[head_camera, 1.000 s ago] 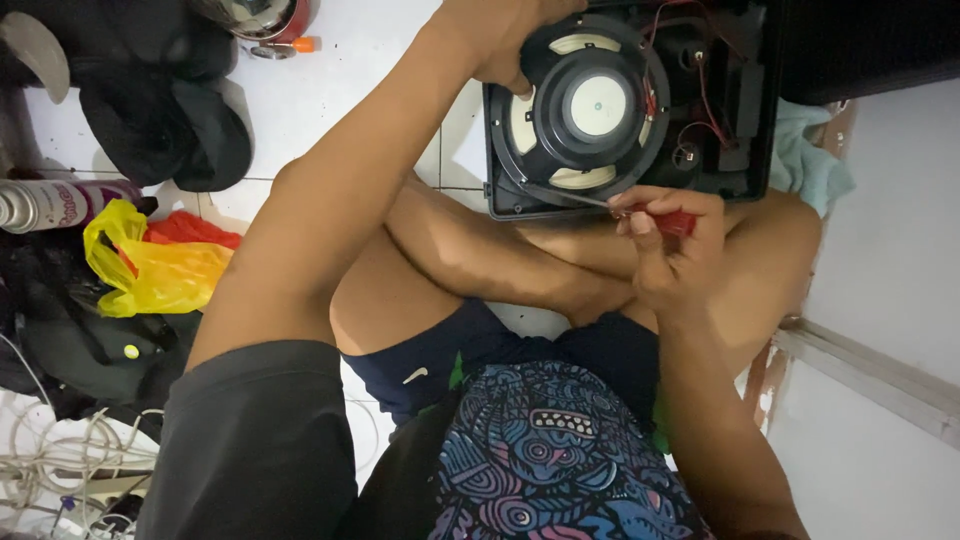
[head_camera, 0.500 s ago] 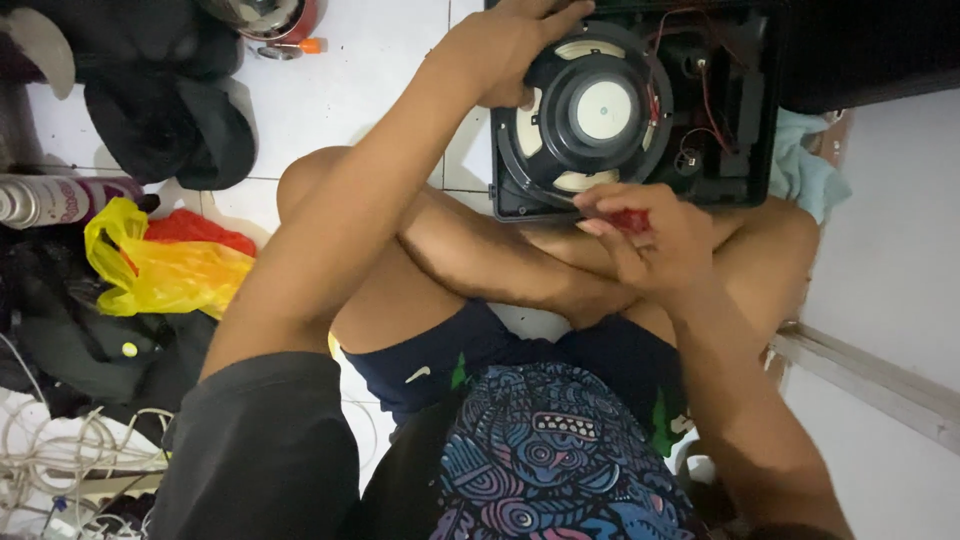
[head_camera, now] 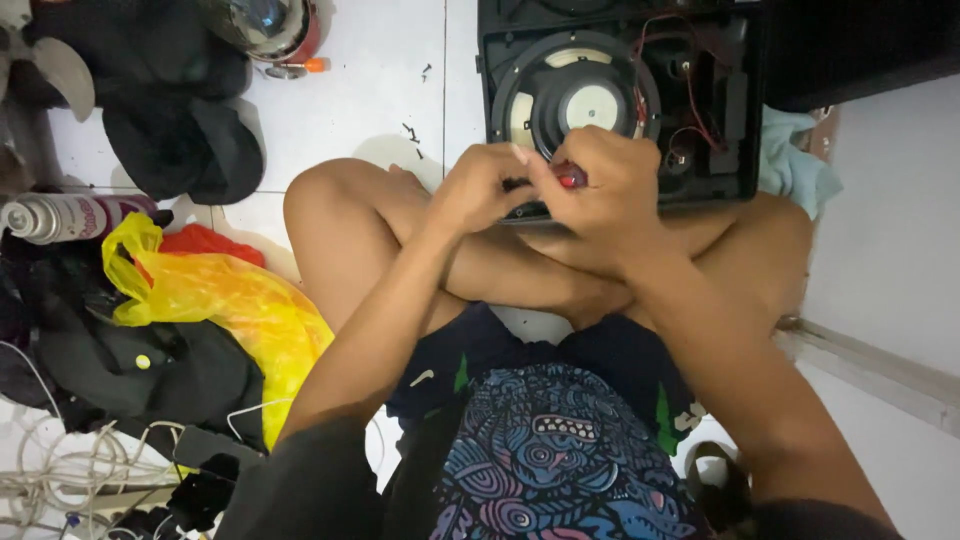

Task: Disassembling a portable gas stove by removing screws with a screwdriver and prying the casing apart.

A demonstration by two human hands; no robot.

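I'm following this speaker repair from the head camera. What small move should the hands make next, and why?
Probably carry the red-handled tool forward to the speaker: both the left hand and right hand hold it just short of the open black housing.

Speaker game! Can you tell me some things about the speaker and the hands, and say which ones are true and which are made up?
1. The round speaker sits in an open black box on the white floor. True.
2. The left hand rests on the yellow bag. False: it is up beside the right hand, in front of the speaker.
3. Something small and red shows between the two hands. True.
4. The wires inside the black box are green. False: the wires are red.
5. A spray can lies on the floor at the far left. True.
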